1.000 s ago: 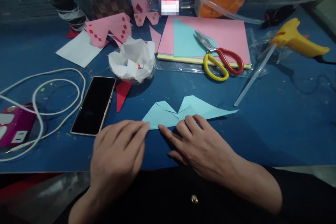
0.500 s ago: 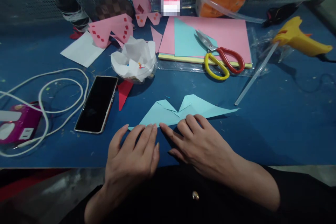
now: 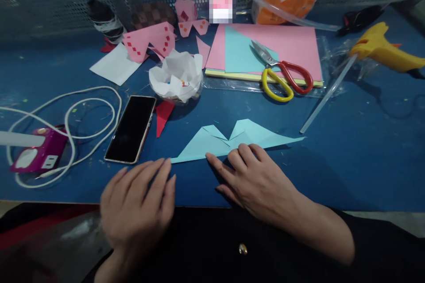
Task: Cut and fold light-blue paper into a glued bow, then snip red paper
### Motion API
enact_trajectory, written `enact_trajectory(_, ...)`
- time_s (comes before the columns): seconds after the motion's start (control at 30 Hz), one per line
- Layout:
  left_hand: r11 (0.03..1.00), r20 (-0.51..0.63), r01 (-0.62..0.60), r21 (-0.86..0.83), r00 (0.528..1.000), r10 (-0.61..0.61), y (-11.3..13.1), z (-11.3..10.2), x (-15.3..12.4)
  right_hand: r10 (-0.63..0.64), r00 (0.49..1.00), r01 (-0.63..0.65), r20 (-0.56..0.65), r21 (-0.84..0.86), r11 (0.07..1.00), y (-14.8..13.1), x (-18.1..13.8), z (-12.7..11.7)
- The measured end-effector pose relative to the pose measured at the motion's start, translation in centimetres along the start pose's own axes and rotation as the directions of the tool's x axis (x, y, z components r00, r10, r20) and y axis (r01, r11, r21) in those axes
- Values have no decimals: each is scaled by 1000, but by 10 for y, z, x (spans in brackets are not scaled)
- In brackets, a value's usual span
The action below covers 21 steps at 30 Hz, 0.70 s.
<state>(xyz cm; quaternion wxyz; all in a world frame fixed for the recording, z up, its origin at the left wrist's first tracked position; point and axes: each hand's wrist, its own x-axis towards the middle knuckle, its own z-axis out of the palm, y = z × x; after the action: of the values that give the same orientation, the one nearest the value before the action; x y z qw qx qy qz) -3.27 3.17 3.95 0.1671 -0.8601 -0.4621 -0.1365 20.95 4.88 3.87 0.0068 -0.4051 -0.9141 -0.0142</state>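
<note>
A folded light-blue paper [image 3: 239, 138] lies flat on the blue table [image 3: 348, 163] in front of me. My right hand [image 3: 254, 181] rests on its near edge, fingers stretched and pressing the fold. My left hand [image 3: 139, 205] hovers low at the table's front edge, left of the paper's pointed tip, fingers out and slightly blurred, holding nothing. A black phone [image 3: 131, 129] lies just beyond my left hand.
Red-and-yellow scissors [image 3: 282, 75] lie on a stack of pink and blue sheets [image 3: 292, 44]. A yellow glue gun [image 3: 381, 48] with a clear stick is far right. White crumpled paper [image 3: 175, 75], pink cutouts [image 3: 149, 42], a white cable [image 3: 66, 132] and a magenta charger [image 3: 36, 154] lie left.
My left hand has slid left and back off the paper's tip toward the table edge. The right hand has stayed on the fold. The view shifted slightly.
</note>
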Motion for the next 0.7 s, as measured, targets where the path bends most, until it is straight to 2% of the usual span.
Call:
enact_trajectory(0.07, 987, 7, -109, -117, 994, 111, 4, 7, 11, 10, 1000, -10, -12, 3, 1000, -1, 1, 0)
enact_trajectory(0.17, 967, 51, -116, -229, 990, 131, 13, 17, 25, 33, 999, -33, -40, 7, 999, 4, -3, 1)
enact_trajectory(0.43, 961, 0, -171, -219, 984, 175, 13, 21, 37, 117, 960, -123, -255, -9, 992, 40, -44, 12)
enact_trajectory(0.6, 942, -39, -232, -242, 973, 230, 20, 26, 52, 5, 945, -15, -328, -26, 1000, 43, -37, 6)
enact_trajectory(0.7, 928, -67, -274, -254, 962, 266, 22, 29, 59, -6, 936, -8, -353, -39, 999, 41, -27, 4)
